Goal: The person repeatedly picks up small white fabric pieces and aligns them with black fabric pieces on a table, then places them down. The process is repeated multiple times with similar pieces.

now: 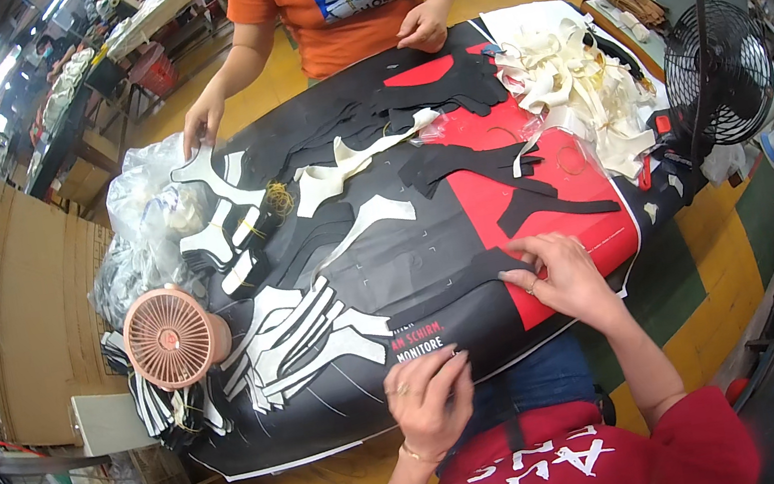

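Black cutout (473, 274), flat and thin, lies at centre frame under the right hand (559, 275), fingertips pressing it; the left hand (428, 393) curls loosely, empty, at the table (335, 423) edge. Glossy black-and-red sheet covers the tabletop; white strips (307, 341), pink fan (169, 337) left; yellow floor (729, 289).

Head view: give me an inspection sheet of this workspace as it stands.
Surface: table under a black and red printed sheet.
Job's things: thin black cut piece under the right hand; left hand at the near edge, holding nothing visible.
Clutter: white cut pieces, black cut pieces, pile of cream pieces, plastic bags, small pink fan.
Hands: both bare, fingers bent; a co-worker's hands work at the far edge.
Cables: nothing seen.
Surroundings: black standing fan, cardboard sheets, yellow floor.
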A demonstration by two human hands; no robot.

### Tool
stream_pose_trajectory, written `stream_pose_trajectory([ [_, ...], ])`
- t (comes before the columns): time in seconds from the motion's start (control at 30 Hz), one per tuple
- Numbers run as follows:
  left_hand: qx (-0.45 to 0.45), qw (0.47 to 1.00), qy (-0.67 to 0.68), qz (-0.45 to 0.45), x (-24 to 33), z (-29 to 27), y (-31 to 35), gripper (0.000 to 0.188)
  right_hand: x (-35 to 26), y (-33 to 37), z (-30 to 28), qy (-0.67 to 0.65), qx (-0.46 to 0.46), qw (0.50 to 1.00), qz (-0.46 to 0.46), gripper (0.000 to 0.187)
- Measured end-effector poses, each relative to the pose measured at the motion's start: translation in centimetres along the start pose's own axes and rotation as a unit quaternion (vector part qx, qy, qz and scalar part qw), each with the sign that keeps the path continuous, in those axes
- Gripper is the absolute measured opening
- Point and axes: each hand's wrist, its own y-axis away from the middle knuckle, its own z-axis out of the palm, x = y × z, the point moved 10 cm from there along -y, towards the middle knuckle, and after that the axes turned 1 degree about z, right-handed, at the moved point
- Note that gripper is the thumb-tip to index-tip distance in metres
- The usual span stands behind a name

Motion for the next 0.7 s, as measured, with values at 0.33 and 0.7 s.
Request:
stream_pose_trajectory([
  [0.33, -0.311, 0.940, -0.128, -0.059, -2.2, 11.3, 2.0, 0.072, -5.9, -7.8, 3.2, 0.064, 0.176, 0.963, -0.195, 0.045],
  [0.7, -0.195, 0.973, -0.084, -0.095, -1.1, 8.5, 2.1, 0.067, -8.8, -6.7, 3.7, 0.034, 0.169, 0.943, -0.285, 0.011],
])
